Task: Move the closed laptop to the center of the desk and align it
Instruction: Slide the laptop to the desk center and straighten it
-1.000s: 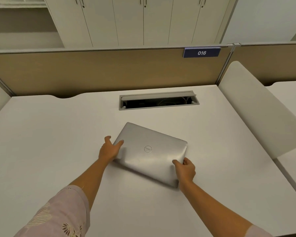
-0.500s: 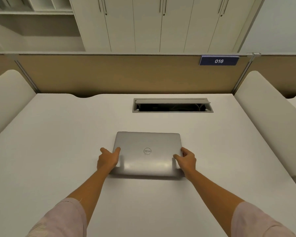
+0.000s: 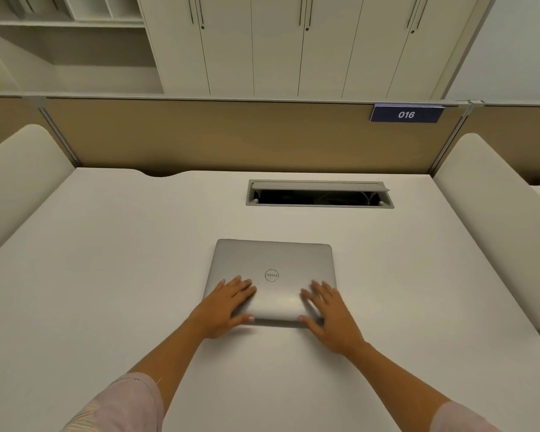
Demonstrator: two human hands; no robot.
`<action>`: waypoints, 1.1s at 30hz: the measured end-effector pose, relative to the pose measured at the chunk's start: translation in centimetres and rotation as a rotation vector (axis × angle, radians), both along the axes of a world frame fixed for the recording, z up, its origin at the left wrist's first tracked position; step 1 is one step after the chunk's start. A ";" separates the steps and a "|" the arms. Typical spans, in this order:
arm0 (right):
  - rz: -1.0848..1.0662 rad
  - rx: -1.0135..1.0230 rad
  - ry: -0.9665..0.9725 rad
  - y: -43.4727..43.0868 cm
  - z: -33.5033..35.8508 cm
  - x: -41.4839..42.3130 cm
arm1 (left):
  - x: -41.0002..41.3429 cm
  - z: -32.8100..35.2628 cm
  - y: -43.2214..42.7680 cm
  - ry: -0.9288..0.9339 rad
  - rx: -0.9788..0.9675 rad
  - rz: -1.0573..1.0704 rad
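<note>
Both hands lie flat, fingers spread, on the closed laptop: left hand and right hand at its near corners, gripping nothing. It sits square, mid-desk.

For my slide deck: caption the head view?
Both hands rest flat on a closed silver laptop squared on a white desk.
</note>
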State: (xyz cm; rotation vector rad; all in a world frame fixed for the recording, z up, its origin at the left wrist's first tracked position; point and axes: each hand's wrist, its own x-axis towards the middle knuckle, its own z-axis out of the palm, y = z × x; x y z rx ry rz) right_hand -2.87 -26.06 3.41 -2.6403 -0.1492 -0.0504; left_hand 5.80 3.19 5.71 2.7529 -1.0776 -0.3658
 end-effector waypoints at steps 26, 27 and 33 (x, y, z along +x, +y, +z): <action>0.175 -0.227 0.090 -0.1 -1.2 1.4 | -0.9 -3.6 -1.0 -0.157 0.082 0.029; 0.170 -0.226 0.096 0.0 -1.3 1.3 | -1.2 -3.7 -1.1 -0.181 0.090 0.056; 0.202 -0.204 0.038 1.4 -1.1 -0.5 | -3.9 -4.1 -2.2 -0.198 0.096 0.144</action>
